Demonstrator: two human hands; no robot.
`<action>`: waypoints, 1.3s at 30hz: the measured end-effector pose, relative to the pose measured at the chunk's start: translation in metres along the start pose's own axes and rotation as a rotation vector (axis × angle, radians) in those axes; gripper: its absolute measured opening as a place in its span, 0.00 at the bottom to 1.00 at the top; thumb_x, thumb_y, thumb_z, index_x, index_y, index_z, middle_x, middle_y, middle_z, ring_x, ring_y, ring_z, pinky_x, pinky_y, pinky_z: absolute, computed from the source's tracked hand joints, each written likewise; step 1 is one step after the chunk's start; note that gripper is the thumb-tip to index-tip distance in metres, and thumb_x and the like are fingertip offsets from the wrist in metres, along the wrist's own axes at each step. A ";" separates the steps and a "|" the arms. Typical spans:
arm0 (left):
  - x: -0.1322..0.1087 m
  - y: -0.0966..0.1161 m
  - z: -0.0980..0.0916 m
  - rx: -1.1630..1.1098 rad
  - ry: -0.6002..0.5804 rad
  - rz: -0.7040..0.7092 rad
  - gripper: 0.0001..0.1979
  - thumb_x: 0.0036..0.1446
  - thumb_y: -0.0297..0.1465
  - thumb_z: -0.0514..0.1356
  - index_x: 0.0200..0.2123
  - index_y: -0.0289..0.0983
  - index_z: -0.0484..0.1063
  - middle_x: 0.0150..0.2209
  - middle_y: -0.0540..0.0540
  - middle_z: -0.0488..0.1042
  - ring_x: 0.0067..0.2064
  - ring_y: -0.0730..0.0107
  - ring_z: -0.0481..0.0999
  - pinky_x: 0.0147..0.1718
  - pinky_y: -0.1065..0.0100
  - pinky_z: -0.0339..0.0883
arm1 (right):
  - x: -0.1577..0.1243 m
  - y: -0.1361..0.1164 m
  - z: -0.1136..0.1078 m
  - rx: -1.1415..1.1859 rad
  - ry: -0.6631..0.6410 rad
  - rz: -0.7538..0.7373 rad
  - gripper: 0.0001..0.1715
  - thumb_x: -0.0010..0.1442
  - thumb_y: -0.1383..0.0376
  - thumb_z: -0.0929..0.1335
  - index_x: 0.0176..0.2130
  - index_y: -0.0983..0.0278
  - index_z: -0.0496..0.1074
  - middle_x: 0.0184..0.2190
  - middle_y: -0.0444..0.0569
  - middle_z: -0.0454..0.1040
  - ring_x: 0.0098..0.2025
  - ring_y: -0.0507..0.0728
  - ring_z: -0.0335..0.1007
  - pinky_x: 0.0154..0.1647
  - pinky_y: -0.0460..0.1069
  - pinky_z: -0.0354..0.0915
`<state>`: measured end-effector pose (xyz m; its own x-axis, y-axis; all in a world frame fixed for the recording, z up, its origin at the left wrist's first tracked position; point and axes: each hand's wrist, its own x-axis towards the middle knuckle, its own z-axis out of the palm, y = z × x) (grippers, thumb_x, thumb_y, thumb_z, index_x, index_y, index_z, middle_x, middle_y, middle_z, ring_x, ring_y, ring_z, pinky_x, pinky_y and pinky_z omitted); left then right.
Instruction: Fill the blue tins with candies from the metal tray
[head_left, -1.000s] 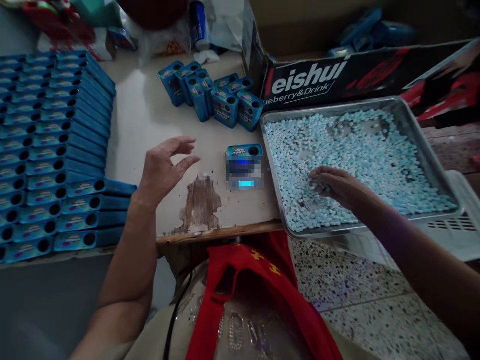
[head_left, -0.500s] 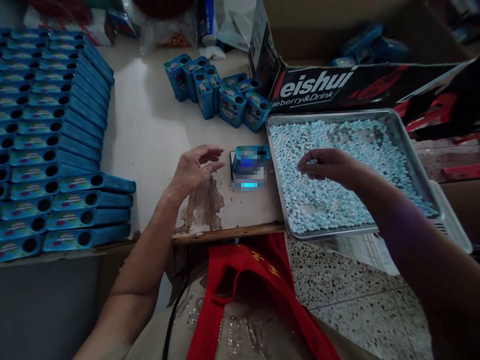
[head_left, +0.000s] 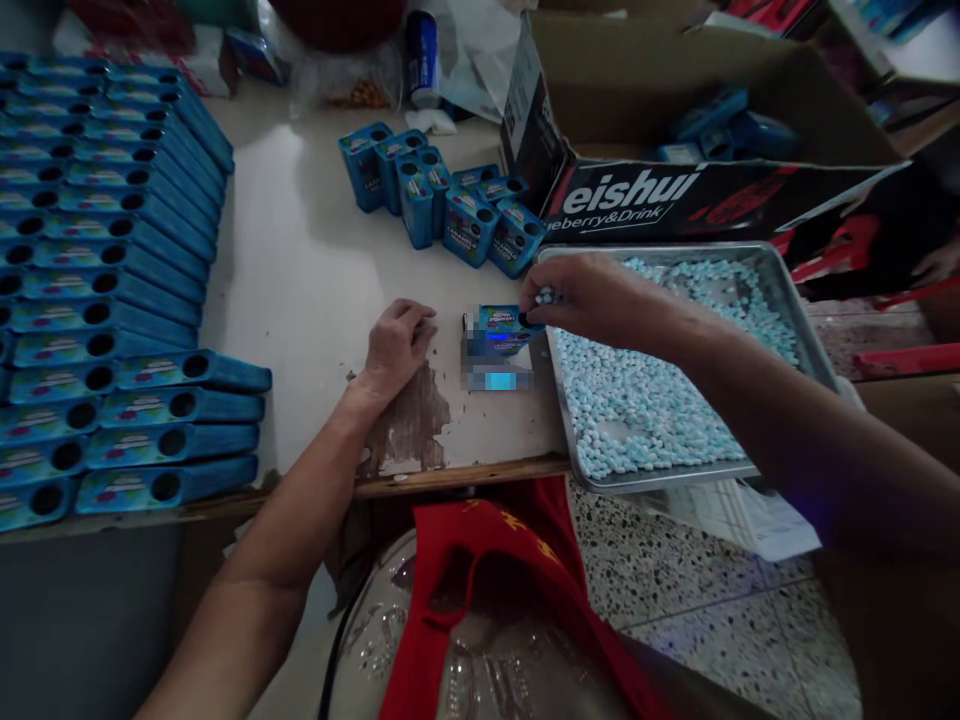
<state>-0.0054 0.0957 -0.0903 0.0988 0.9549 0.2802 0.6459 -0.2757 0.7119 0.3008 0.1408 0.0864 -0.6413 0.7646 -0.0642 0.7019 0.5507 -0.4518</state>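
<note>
My right hand [head_left: 574, 295] is closed around some small pale-blue and white candies [head_left: 549, 295], held at the hole end of a blue candy box [head_left: 508, 318]. That box stands on a small device with a lit blue display [head_left: 501, 381], mostly blurred out. My left hand [head_left: 401, 340] rests low over the table to the left of the box, apart from it. Its fingers are loosely bent with a small gap to the thumb, and nothing shows in them. Beneath my right forearm lies a metal tray [head_left: 574, 455] spread with more of these candies.
Rows of blue boxes with round holes [head_left: 112, 285] fill the table's left side. Several more boxes [head_left: 469, 225] stand behind the device. A black-printed cardboard carton [head_left: 637, 195] holding blue boxes sits behind the tray. A blue can [head_left: 422, 60] is at the back.
My right hand has moved left from over the tray to the box, with candies in its fingers. My left hand has shifted slightly right and its fingers have curled more.
</note>
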 end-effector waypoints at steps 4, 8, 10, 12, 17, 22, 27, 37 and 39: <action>0.000 -0.003 0.003 0.009 -0.005 0.016 0.13 0.68 0.21 0.68 0.52 0.39 0.85 0.56 0.39 0.84 0.48 0.58 0.85 0.59 0.52 0.84 | -0.003 0.002 0.005 0.002 0.035 -0.041 0.05 0.69 0.60 0.78 0.42 0.59 0.84 0.40 0.47 0.77 0.47 0.62 0.80 0.54 0.55 0.74; 0.001 -0.003 0.003 0.017 -0.007 0.009 0.14 0.67 0.21 0.68 0.53 0.39 0.85 0.56 0.39 0.84 0.48 0.57 0.85 0.60 0.52 0.84 | -0.005 0.000 0.006 0.033 0.017 -0.022 0.05 0.70 0.60 0.77 0.43 0.58 0.86 0.39 0.47 0.77 0.47 0.61 0.81 0.54 0.56 0.74; 0.001 -0.003 0.003 0.019 -0.008 0.002 0.14 0.67 0.21 0.68 0.53 0.40 0.85 0.55 0.40 0.83 0.48 0.58 0.85 0.59 0.52 0.84 | -0.006 -0.001 0.006 0.048 0.021 -0.008 0.04 0.69 0.61 0.77 0.43 0.58 0.86 0.39 0.46 0.77 0.46 0.61 0.81 0.53 0.56 0.74; 0.001 -0.003 0.003 0.017 -0.005 -0.001 0.14 0.67 0.21 0.68 0.52 0.40 0.85 0.54 0.40 0.83 0.47 0.58 0.85 0.58 0.53 0.85 | -0.006 -0.002 0.007 0.070 0.032 0.005 0.03 0.68 0.61 0.78 0.42 0.57 0.87 0.39 0.46 0.78 0.46 0.61 0.81 0.52 0.55 0.74; 0.002 -0.007 0.004 0.016 0.011 0.023 0.13 0.67 0.22 0.68 0.53 0.39 0.84 0.54 0.41 0.83 0.45 0.60 0.85 0.55 0.56 0.85 | -0.006 -0.010 0.010 0.194 0.079 0.055 0.08 0.62 0.61 0.83 0.43 0.57 0.88 0.38 0.45 0.80 0.43 0.60 0.80 0.49 0.54 0.73; 0.004 -0.012 0.006 0.025 0.027 0.054 0.11 0.67 0.23 0.69 0.51 0.38 0.84 0.52 0.42 0.83 0.43 0.62 0.85 0.52 0.58 0.85 | -0.021 0.000 0.004 0.548 0.195 0.236 0.07 0.61 0.64 0.82 0.40 0.61 0.87 0.34 0.46 0.81 0.39 0.58 0.76 0.43 0.52 0.71; 0.004 -0.014 0.006 0.010 0.051 0.067 0.09 0.67 0.24 0.69 0.49 0.38 0.85 0.51 0.42 0.84 0.40 0.64 0.84 0.50 0.58 0.85 | -0.059 0.047 0.013 1.049 0.574 0.729 0.11 0.56 0.77 0.77 0.36 0.62 0.83 0.34 0.49 0.80 0.38 0.54 0.75 0.49 0.53 0.75; 0.009 -0.008 -0.003 0.016 0.072 0.009 0.06 0.64 0.27 0.72 0.45 0.38 0.87 0.47 0.44 0.85 0.39 0.65 0.84 0.44 0.63 0.84 | -0.078 0.062 0.028 1.108 0.269 0.657 0.15 0.54 0.70 0.87 0.39 0.65 0.86 0.37 0.50 0.88 0.42 0.55 0.86 0.56 0.51 0.84; 0.009 -0.007 -0.005 0.021 0.074 -0.014 0.06 0.63 0.28 0.72 0.44 0.39 0.86 0.47 0.44 0.86 0.39 0.65 0.84 0.44 0.63 0.84 | -0.065 0.059 0.023 1.101 0.233 0.608 0.16 0.55 0.67 0.89 0.39 0.65 0.85 0.36 0.51 0.87 0.39 0.56 0.86 0.55 0.54 0.85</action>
<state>-0.0122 0.1060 -0.0893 0.0338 0.9474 0.3183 0.6626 -0.2596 0.7026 0.3769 0.1156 0.0441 -0.1616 0.8965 -0.4125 0.1645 -0.3877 -0.9070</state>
